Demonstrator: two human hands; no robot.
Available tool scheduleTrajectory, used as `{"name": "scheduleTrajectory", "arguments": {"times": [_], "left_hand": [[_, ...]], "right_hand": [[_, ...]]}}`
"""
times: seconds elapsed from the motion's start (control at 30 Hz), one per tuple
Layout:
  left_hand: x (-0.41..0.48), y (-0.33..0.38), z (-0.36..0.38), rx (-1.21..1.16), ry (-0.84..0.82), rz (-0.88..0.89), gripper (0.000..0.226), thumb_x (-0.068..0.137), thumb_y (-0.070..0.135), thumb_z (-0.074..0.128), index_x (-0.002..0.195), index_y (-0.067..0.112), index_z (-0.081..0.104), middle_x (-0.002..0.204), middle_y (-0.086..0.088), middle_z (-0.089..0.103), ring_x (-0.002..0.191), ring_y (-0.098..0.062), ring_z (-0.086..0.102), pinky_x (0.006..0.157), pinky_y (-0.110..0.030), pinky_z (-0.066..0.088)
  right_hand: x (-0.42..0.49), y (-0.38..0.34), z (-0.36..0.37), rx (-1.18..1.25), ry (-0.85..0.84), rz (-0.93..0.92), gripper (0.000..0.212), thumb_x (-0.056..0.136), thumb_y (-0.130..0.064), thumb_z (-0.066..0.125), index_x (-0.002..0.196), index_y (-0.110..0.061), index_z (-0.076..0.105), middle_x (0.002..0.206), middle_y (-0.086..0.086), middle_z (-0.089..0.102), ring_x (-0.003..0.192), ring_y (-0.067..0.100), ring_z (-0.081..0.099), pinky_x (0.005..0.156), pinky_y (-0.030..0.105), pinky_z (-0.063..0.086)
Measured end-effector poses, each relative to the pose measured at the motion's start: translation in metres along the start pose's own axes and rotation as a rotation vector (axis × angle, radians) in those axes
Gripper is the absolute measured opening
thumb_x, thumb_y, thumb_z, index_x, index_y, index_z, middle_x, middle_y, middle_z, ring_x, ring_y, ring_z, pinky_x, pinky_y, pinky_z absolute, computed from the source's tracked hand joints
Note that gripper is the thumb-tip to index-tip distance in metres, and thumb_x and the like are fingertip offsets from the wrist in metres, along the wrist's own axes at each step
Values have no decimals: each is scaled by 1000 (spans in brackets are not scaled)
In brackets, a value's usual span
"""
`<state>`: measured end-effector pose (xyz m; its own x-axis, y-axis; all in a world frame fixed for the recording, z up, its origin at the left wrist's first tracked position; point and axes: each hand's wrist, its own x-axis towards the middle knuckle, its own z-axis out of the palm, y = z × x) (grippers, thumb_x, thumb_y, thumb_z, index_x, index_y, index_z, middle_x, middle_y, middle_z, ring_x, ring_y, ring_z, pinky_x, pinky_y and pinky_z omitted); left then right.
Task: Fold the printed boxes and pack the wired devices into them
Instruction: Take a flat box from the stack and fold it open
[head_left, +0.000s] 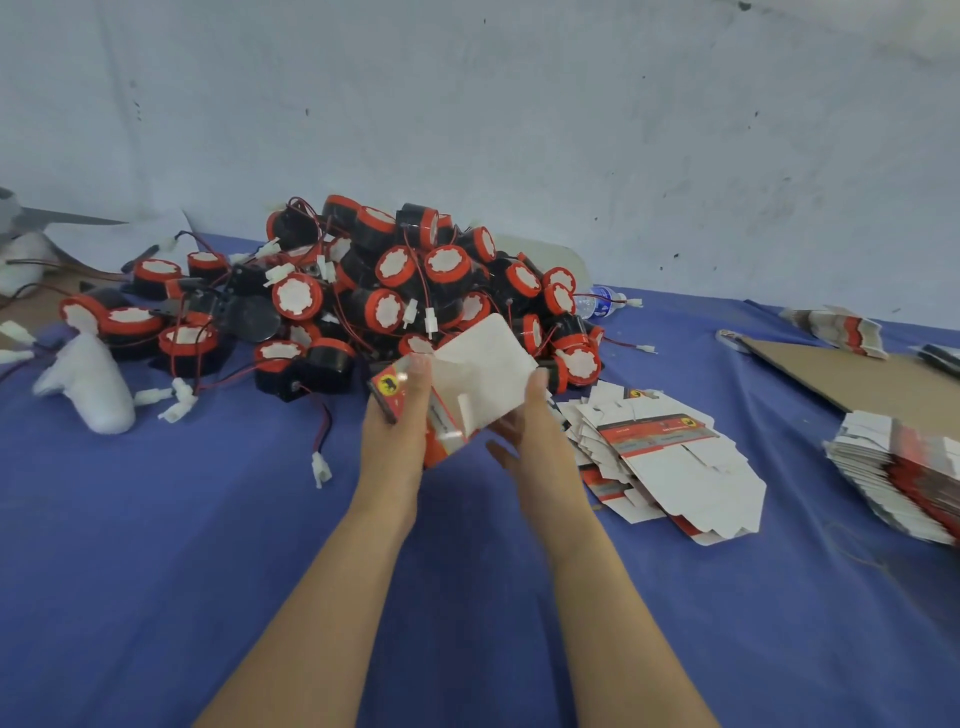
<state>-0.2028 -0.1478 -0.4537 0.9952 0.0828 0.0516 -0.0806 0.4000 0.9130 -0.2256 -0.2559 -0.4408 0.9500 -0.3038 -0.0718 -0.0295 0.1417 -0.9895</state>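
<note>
A printed box (467, 384), white inside with red and orange panels, is held half unfolded above the blue cloth (208, 519). My left hand (397, 415) grips its left side, thumb over a red panel with a black animal mark. My right hand (530, 415) holds its right edge from underneath, fingers curled under the white flap. Behind the box lies a large pile of wired devices (395, 280), black round bodies with red rims, white faces and red-black leads ending in white plugs.
Flat printed box blanks (670, 467) lie fanned right of my hands, with a taller stack (898, 483) and a cardboard sheet (852, 379) at the far right. White foam wrap (93, 384) lies at left. A water bottle (602, 304) rests by the wall.
</note>
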Motion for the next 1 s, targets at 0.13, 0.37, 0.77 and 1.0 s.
{"name": "scheduleTrajectory", "arguments": {"times": [0.13, 0.37, 0.77, 1.0], "left_hand": [[-3, 0, 0, 92, -40, -10, 61, 56, 76, 52, 101, 37, 60, 102, 11, 69, 89, -3, 66, 65, -15, 52], [3, 4, 0, 118, 56, -153, 58, 87, 73, 29, 103, 31, 64, 87, 6, 71, 76, -10, 69, 58, -24, 52], [-8, 11, 1, -329, -359, -170, 63, 79, 70, 34, 101, 28, 75, 104, -2, 74, 93, -16, 71, 67, -27, 57], [0, 4, 0, -279, -40, -27, 55, 96, 61, 22, 127, 31, 55, 118, 8, 68, 110, -11, 63, 89, -31, 53]], "right_hand": [[8, -5, -18, 433, -41, 43, 48, 96, -56, 38, 104, -17, 65, 104, 5, 74, 99, 20, 69, 85, 36, 55], [5, 7, -18, 47, -194, -29, 23, 99, -24, 48, 99, -18, 70, 105, 11, 72, 101, 25, 68, 87, 42, 56], [9, 16, 7, 185, -117, 313, 56, 98, -31, 52, 46, -15, 68, 47, 1, 53, 36, 10, 47, 37, 15, 39], [6, 6, 7, 242, -27, 165, 46, 86, -71, 36, 85, -30, 56, 83, 6, 68, 71, 26, 68, 56, 33, 55]]}}
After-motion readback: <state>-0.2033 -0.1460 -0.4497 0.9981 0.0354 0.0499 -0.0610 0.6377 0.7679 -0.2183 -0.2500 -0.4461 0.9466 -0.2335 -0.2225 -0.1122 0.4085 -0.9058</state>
